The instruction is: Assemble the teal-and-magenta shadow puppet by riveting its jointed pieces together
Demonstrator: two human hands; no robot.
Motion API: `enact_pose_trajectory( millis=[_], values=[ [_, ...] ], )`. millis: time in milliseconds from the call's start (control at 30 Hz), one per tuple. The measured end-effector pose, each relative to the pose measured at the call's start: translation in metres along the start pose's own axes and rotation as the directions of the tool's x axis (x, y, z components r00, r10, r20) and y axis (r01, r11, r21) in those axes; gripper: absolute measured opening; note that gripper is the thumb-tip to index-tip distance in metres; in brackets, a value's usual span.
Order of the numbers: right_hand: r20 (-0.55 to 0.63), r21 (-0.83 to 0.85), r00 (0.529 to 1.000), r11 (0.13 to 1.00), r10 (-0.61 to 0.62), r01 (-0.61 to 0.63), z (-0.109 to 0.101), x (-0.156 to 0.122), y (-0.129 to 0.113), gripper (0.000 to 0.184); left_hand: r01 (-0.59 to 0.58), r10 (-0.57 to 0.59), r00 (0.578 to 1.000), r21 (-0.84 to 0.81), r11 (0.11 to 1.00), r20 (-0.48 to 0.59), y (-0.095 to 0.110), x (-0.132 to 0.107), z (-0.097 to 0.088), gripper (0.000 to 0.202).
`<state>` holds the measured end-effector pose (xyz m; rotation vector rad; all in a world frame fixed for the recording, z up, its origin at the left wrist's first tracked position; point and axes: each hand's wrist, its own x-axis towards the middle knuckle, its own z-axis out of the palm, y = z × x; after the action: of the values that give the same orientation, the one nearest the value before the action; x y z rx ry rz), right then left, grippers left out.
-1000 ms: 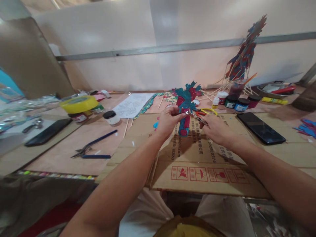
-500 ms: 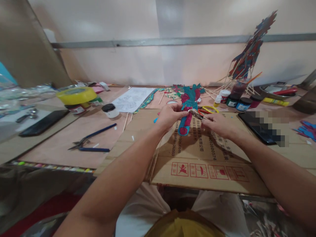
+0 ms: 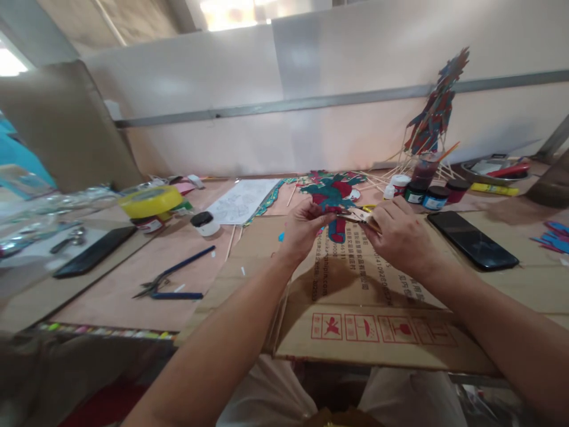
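My left hand (image 3: pixel 302 228) pinches the teal and red painted cut-out figure (image 3: pixel 332 193) near its middle, holding it just above the flattened cardboard box (image 3: pixel 355 308). My right hand (image 3: pixel 400 237) is closed around a small metal tool (image 3: pixel 358 216) whose tip meets the figure beside my left thumb. The figure's lower end pokes out below my fingers. Yellow-handled scissors (image 3: pixel 368 207) lie just behind my hands, mostly hidden.
Paint jars (image 3: pixel 427 193) and a second figure on sticks (image 3: pixel 435 112) stand at the back right. A black phone (image 3: pixel 473 240) lies to the right, blue-handled pliers (image 3: pixel 178 276) and another phone (image 3: pixel 95 252) to the left. A yellow tape roll (image 3: pixel 149 200) and a drawing sheet (image 3: pixel 242 198) sit behind.
The figure has tilted flatter and sits lower between my hands. My right hand has turned over the tool, covering more of it. The view shifted slightly downward.
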<state>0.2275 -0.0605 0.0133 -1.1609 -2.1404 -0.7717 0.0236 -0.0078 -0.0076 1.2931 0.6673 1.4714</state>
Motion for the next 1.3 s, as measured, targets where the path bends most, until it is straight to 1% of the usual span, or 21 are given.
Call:
enact_pose_trajectory(
  millis=[100, 233, 367, 467, 567, 667, 733, 800, 900, 967, 1067, 1300],
  values=[
    [-0.059, -0.035, 0.998, 0.999, 0.010, -0.012, -0.008, 0.001, -0.005, 0.015, -0.028, 0.028, 0.999, 0.009, 1.000, -0.031, 0.002, -0.002, 0.000, 0.028],
    [-0.079, -0.071, 0.997, 0.997, 0.007, -0.013, -0.015, 0.001, -0.008, 0.016, -0.068, 0.068, 0.998, -0.001, 0.998, 0.013, 0.008, -0.003, -0.001, 0.027],
    [-0.076, -0.092, 0.997, 0.995, -0.031, 0.024, -0.019, -0.001, -0.008, 0.017, -0.131, 0.132, 0.991, 0.080, 0.988, -0.015, 0.013, -0.005, -0.003, 0.027],
    [-0.088, -0.144, 0.993, 0.987, -0.078, 0.065, -0.021, -0.001, -0.008, 0.017, -0.162, 0.165, 0.986, 0.134, 0.978, -0.015, 0.014, -0.006, -0.004, 0.028],
    [-0.092, -0.156, 0.993, 0.986, -0.078, 0.063, -0.021, 0.000, -0.008, 0.015, -0.121, 0.122, 0.993, 0.103, 0.987, -0.001, 0.013, -0.005, -0.004, 0.029],
    [-0.049, -0.080, 0.999, 0.997, -0.018, 0.014, -0.016, 0.001, -0.007, 0.015, -0.016, 0.016, 1.000, 0.044, 0.999, 0.014, 0.009, -0.003, -0.003, 0.030],
    [-0.011, -0.029, 1.000, 0.999, 0.019, -0.019, -0.011, 0.001, -0.006, 0.015, 0.031, -0.031, 1.000, 0.056, 0.998, -0.004, 0.007, -0.001, -0.002, 0.031],
    [0.020, 0.001, 0.999, 0.999, 0.040, -0.040, -0.006, 0.000, -0.004, 0.016, 0.042, -0.040, 0.999, 0.072, 0.997, -0.022, 0.006, 0.000, -0.002, 0.032],
    [0.056, 0.030, 0.997, 0.998, 0.052, -0.053, -0.001, 0.000, -0.002, 0.017, 0.032, -0.032, 0.999, 0.044, 0.999, 0.005, 0.004, 0.001, -0.001, 0.032],
    [0.079, 0.045, 0.994, 0.996, 0.071, -0.074, 0.000, -0.001, -0.001, 0.017, 0.038, -0.038, 0.999, 0.020, 0.999, 0.030, 0.002, 0.001, 0.000, 0.031],
    [0.108, 0.051, 0.989, 0.993, 0.098, -0.104, 0.001, 0.000, 0.001, 0.023, 0.051, -0.051, 0.998, 0.007, 0.999, 0.048, 0.001, 0.001, 0.001, 0.030],
    [0.180, 0.101, 0.978, 0.987, 0.107, -0.126, 0.004, -0.001, 0.006, 0.028, 0.098, -0.097, 0.994, -0.010, 0.995, 0.043, -0.001, 0.000, 0.003, 0.032]
  ],
)
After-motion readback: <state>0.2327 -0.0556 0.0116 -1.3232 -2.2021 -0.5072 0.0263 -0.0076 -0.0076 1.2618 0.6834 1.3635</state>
